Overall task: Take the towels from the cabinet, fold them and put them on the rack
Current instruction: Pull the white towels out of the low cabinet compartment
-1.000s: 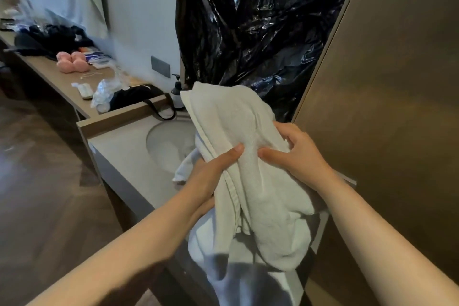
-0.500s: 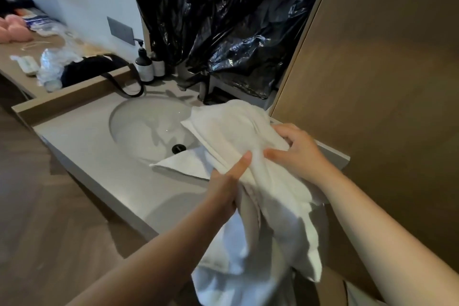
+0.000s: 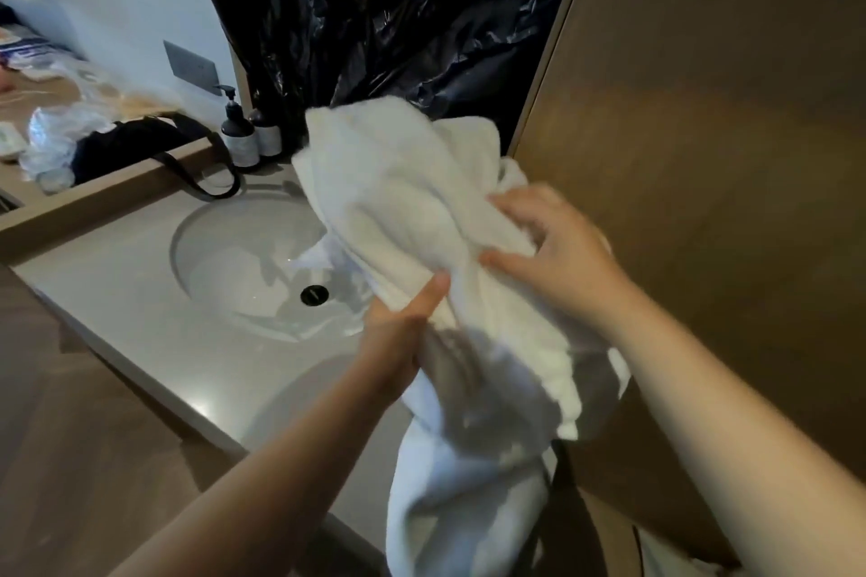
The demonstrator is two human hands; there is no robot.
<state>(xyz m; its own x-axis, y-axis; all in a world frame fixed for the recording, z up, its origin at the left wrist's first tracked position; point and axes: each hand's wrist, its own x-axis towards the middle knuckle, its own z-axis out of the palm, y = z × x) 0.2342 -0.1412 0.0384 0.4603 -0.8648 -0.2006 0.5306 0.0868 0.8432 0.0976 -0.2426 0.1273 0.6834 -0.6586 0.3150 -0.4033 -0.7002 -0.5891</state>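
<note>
Where left grip (image 3: 396, 342) pinches, towel (image 3: 412, 211) hangs below.

2 hands: left hand (image 3: 393, 342), right hand (image 3: 557, 248). 1 white towel (image 3: 403, 201) bundle, layers unclear. 2 dark bottles: pump bottle (image 3: 240, 141), plain bottle (image 3: 268, 137). 1 sink (image 3: 225, 258), 1 drain (image 3: 314, 295). 1 black bag (image 3: 122, 145) on bench (image 3: 117, 295). 1 wall plate (image 3: 191, 68). 1 plastic sheet (image 3: 375, 14).

Grey vanity counter (image 3: 140, 295) fills the lower left, round sink (image 3: 197, 220) set into it. Two dark pump bottles (image 3: 240, 141) stand at its back edge. Upper-left wooden desk (image 3: 28, 108) holds a black bag (image 3: 126, 145) and, I think, crumpled plastic (image 3: 56, 131).
</note>
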